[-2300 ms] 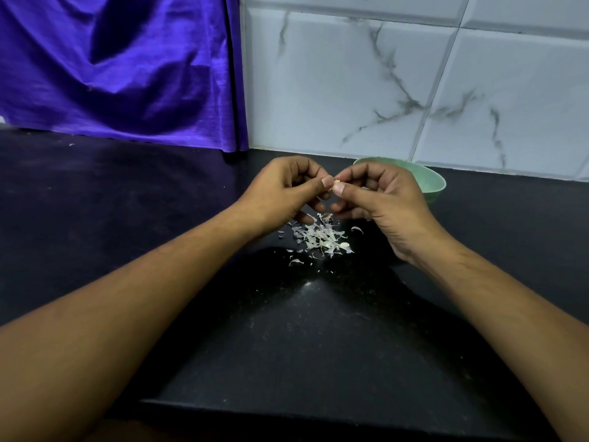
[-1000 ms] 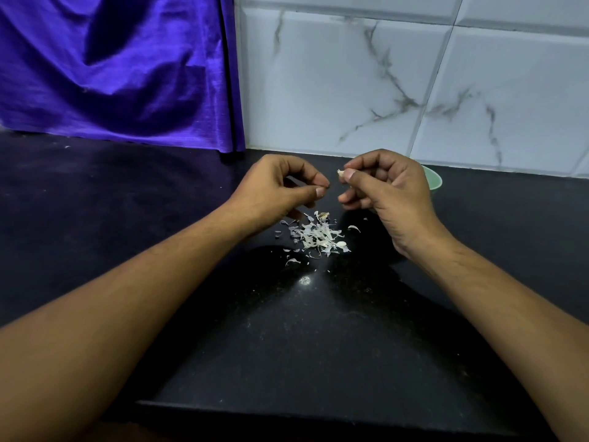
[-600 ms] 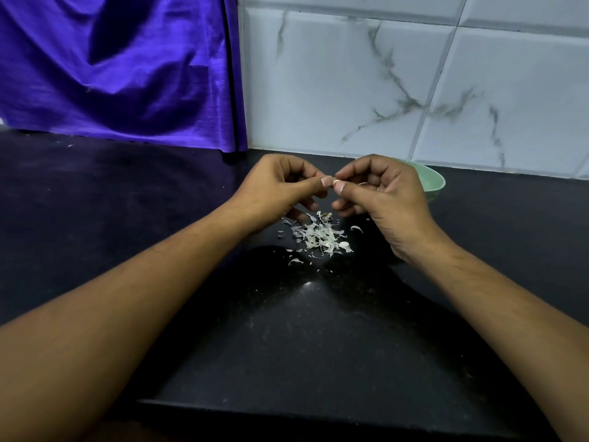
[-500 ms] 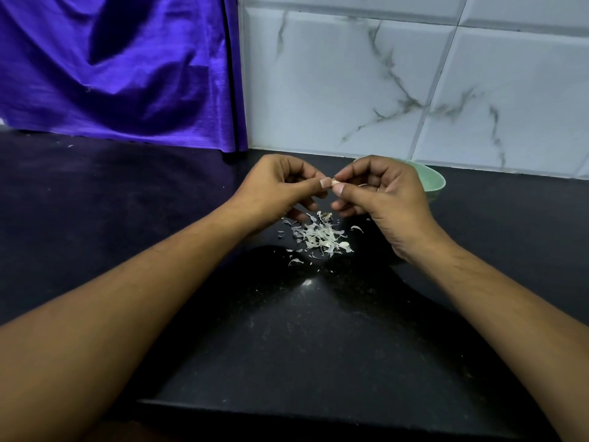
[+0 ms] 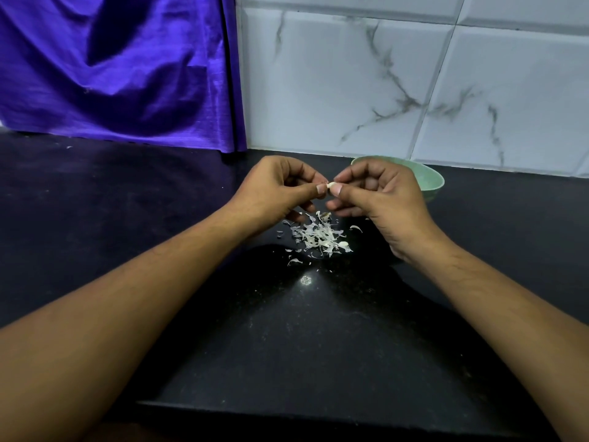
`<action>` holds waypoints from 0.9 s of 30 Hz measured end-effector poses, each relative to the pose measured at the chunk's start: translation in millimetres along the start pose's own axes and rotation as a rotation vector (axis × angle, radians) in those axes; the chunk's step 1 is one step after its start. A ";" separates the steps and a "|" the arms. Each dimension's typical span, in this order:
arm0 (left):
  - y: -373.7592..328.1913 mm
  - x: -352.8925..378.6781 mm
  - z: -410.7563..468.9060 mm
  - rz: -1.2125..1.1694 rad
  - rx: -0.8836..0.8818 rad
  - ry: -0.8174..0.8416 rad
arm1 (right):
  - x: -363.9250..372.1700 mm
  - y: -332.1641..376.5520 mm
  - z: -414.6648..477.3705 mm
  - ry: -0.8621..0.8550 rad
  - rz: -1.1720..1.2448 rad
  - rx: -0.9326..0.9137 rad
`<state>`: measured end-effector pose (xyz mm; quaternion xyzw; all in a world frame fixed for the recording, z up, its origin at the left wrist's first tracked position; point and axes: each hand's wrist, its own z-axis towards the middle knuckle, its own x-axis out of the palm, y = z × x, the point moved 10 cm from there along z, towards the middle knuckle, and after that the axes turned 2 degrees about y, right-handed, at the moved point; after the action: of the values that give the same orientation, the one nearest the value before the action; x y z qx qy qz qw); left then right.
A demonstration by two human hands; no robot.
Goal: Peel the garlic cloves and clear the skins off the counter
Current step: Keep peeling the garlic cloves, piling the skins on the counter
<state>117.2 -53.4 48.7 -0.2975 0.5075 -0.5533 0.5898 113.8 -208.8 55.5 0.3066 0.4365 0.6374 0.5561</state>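
A small pale garlic clove (image 5: pixel 330 185) is held in the air between both hands, above the counter. My right hand (image 5: pixel 379 199) pinches it between thumb and forefinger. My left hand (image 5: pixel 280 189) meets it from the left, its thumb and forefinger tips on the clove's other end. Just below the hands, a loose pile of white garlic skins (image 5: pixel 318 237) lies on the black counter (image 5: pixel 302 330), with a few stray flakes around it. A pale green bowl (image 5: pixel 430 180) stands behind my right hand, mostly hidden by it; its contents do not show.
A purple cloth (image 5: pixel 121 68) hangs at the back left down to the counter. White marbled tiles (image 5: pixel 382 84) form the back wall. The counter's front edge (image 5: pixel 302 406) runs between my forearms.
One second ago the hands were apart, the right one holding the clove alone. They have come back together on the clove. The skin pile looks unchanged.
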 end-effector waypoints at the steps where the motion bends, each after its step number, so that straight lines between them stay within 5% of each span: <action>1: -0.2 -0.3 0.0 0.009 0.001 -0.002 | 0.0 -0.2 -0.1 0.001 0.007 0.005; 12: -2.5 0.5 -0.6 0.135 0.003 0.007 | 3.2 -5.6 3.2 0.062 -0.145 0.005; 27: 2.5 5.9 -6.6 -0.057 -0.110 -0.014 | 3.6 -3.0 3.0 0.087 -0.124 -0.024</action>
<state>111.2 -57.2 42.7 -0.3477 0.5244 -0.5389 0.5600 117.1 -204.6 53.7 0.2442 0.4707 0.6197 0.5786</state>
